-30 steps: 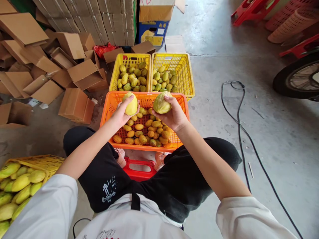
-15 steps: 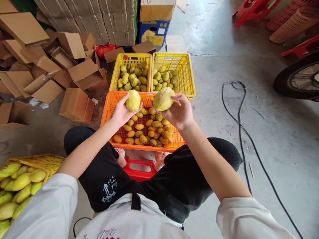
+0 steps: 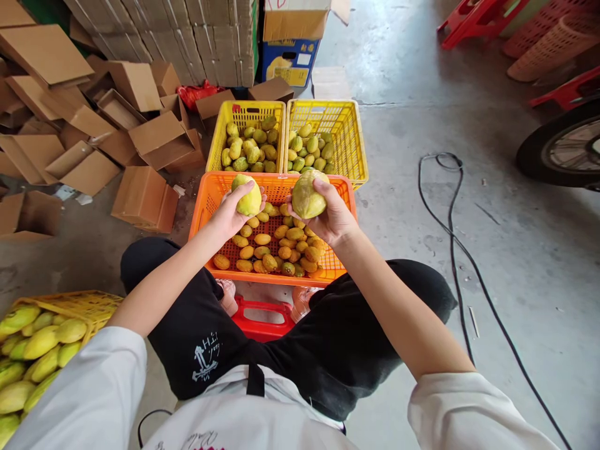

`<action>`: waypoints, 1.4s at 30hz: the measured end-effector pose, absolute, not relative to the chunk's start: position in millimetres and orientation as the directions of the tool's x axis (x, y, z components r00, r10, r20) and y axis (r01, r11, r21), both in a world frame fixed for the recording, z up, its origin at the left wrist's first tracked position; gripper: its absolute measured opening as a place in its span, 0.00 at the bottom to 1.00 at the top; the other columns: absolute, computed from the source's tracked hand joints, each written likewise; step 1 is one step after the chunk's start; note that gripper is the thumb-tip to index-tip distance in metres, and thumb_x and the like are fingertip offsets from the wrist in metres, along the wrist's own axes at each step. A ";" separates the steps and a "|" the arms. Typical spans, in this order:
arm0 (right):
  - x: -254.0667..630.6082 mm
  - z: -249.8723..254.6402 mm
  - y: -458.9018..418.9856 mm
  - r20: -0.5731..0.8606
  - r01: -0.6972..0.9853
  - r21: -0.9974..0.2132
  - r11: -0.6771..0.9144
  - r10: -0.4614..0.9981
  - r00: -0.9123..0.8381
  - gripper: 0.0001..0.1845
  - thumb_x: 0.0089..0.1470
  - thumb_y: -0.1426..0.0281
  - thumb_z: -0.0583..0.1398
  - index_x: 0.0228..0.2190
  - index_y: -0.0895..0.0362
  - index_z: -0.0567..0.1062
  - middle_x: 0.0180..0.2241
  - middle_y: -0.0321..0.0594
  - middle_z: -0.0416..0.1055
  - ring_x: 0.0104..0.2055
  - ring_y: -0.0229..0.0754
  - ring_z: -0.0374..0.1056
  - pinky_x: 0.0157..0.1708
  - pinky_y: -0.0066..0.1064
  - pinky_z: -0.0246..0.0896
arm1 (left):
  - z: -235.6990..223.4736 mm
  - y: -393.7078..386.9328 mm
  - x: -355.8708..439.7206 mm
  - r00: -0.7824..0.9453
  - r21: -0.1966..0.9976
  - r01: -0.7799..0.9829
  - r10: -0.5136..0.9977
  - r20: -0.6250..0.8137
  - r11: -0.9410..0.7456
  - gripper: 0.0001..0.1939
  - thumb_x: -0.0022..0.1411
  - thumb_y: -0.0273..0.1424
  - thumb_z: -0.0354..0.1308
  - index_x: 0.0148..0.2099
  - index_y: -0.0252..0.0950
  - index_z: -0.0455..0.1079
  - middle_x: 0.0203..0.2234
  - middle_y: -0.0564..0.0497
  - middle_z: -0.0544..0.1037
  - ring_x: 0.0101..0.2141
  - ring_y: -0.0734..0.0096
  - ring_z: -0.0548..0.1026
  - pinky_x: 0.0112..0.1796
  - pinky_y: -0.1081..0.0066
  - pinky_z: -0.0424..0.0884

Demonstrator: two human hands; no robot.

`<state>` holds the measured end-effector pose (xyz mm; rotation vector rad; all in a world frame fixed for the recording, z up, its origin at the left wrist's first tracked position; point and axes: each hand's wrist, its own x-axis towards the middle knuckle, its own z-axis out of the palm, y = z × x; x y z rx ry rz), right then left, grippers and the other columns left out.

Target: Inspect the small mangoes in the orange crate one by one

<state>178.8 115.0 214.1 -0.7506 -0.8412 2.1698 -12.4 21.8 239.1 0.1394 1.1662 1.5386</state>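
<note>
My left hand [image 3: 229, 216] is closed around a pale yellow-green fruit [image 3: 249, 200], thumb on top and fingertips at its far side. A second, slightly larger yellow-green fruit [image 3: 307, 196] with blotchy skin is gripped in my right hand [image 3: 335, 217], the thumb lying over it. The two fruits are held apart, side by side, above an orange crate [image 3: 199, 209]. Inside that crate lie several smaller orange-yellow fruits [image 3: 269, 262]. Just beyond it stand a left yellow crate [image 3: 216, 134] and a right yellow crate [image 3: 349, 134], both holding greenish-yellow fruits.
Large yellow-green fruits [image 3: 41, 340] fill a tilted yellow crate [image 3: 100, 305] at lower left. Open cardboard boxes [image 3: 157, 137] are heaped at left. A red stool [image 3: 260, 328] is between my feet. On the right are a black cable [image 3: 450, 228] and a wheel [image 3: 562, 147].
Both fruits have been turned in my hands. My thumbs now lie further over them, and the left fruit sits slightly lower. The crates have not moved.
</note>
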 end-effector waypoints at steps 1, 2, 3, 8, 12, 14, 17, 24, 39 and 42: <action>178.6 215.1 115.1 -0.263 -0.385 -0.738 -0.555 0.761 -0.593 0.21 0.57 0.53 0.78 0.43 0.45 0.77 0.38 0.32 0.84 0.49 0.50 0.86 0.52 0.43 0.88 | 239.7 21.9 -12.2 -0.350 0.714 -0.686 0.798 -0.490 0.137 0.14 0.68 0.38 0.77 0.47 0.41 0.76 0.35 0.50 0.84 0.45 0.60 0.88 0.49 0.65 0.85; 178.8 216.0 115.4 -0.265 -0.390 -0.737 -0.552 0.767 -0.585 0.21 0.57 0.53 0.78 0.43 0.46 0.77 0.38 0.33 0.84 0.50 0.51 0.86 0.52 0.43 0.87 | 240.3 22.1 -12.3 -0.352 0.711 -0.690 0.794 -0.495 0.138 0.14 0.68 0.38 0.77 0.47 0.41 0.76 0.34 0.50 0.84 0.44 0.60 0.88 0.49 0.66 0.85; 179.4 216.6 116.0 -0.265 -0.398 -0.735 -0.549 0.772 -0.577 0.20 0.58 0.52 0.77 0.42 0.46 0.77 0.38 0.33 0.84 0.50 0.52 0.86 0.51 0.43 0.87 | 241.1 22.3 -12.4 -0.354 0.707 -0.694 0.789 -0.502 0.138 0.14 0.68 0.38 0.77 0.47 0.41 0.76 0.34 0.51 0.84 0.44 0.60 0.88 0.48 0.66 0.85; 184.3 218.0 121.5 -0.232 -0.453 -0.713 -0.536 0.790 -0.568 0.18 0.60 0.51 0.74 0.41 0.49 0.79 0.39 0.40 0.85 0.57 0.59 0.84 0.53 0.50 0.86 | 247.5 23.0 -14.3 -0.367 0.675 -0.729 0.769 -0.524 0.113 0.12 0.70 0.40 0.72 0.47 0.42 0.76 0.36 0.49 0.85 0.48 0.52 0.89 0.48 0.61 0.86; 183.4 218.1 124.1 -0.199 -0.455 -0.736 -0.502 0.802 -0.563 0.16 0.61 0.54 0.74 0.44 0.47 0.80 0.43 0.38 0.85 0.63 0.56 0.81 0.56 0.49 0.85 | 250.2 22.8 -13.3 -0.371 0.673 -0.735 0.782 -0.500 0.082 0.07 0.72 0.35 0.66 0.50 0.41 0.78 0.39 0.49 0.86 0.55 0.48 0.87 0.53 0.58 0.85; 182.3 216.7 123.7 -0.196 -0.467 -0.739 -0.486 0.818 -0.541 0.17 0.62 0.53 0.75 0.44 0.46 0.79 0.43 0.35 0.84 0.62 0.53 0.81 0.55 0.45 0.85 | 249.5 22.0 -11.8 -0.373 0.690 -0.719 0.794 -0.480 0.080 0.08 0.71 0.33 0.66 0.51 0.41 0.78 0.40 0.48 0.87 0.57 0.49 0.86 0.55 0.59 0.84; 181.7 213.0 122.1 -0.209 -0.487 -0.729 -0.481 0.833 -0.512 0.19 0.62 0.49 0.75 0.42 0.46 0.78 0.40 0.33 0.83 0.56 0.50 0.83 0.53 0.42 0.87 | 247.4 19.9 -10.0 -0.395 0.726 -0.685 0.806 -0.441 0.061 0.08 0.71 0.33 0.69 0.50 0.42 0.78 0.41 0.48 0.87 0.58 0.53 0.85 0.55 0.63 0.84; 176.7 207.2 121.0 -0.267 -0.441 -0.729 -0.523 0.811 -0.520 0.24 0.57 0.49 0.79 0.41 0.47 0.75 0.38 0.34 0.81 0.54 0.52 0.85 0.53 0.47 0.89 | 236.4 19.1 -12.6 -0.440 0.742 -0.668 0.778 -0.449 0.051 0.18 0.64 0.40 0.78 0.52 0.44 0.78 0.43 0.49 0.86 0.58 0.53 0.84 0.56 0.63 0.82; 182.1 216.0 123.2 -0.314 -0.415 -0.716 -0.561 0.790 -0.527 0.15 0.57 0.55 0.72 0.39 0.48 0.78 0.38 0.41 0.84 0.57 0.61 0.83 0.53 0.55 0.86 | 242.0 19.4 -13.8 -0.389 0.686 -0.719 0.754 -0.529 0.110 0.17 0.64 0.36 0.78 0.48 0.41 0.75 0.34 0.51 0.85 0.41 0.62 0.88 0.54 0.62 0.84; 178.6 218.0 122.6 -0.285 -0.420 -0.724 -0.546 0.792 -0.539 0.15 0.58 0.56 0.72 0.42 0.48 0.79 0.42 0.41 0.85 0.61 0.60 0.82 0.56 0.54 0.85 | 246.2 22.0 -16.5 -0.396 0.672 -0.729 0.723 -0.566 0.127 0.11 0.69 0.38 0.74 0.45 0.41 0.76 0.31 0.52 0.83 0.38 0.62 0.86 0.47 0.64 0.85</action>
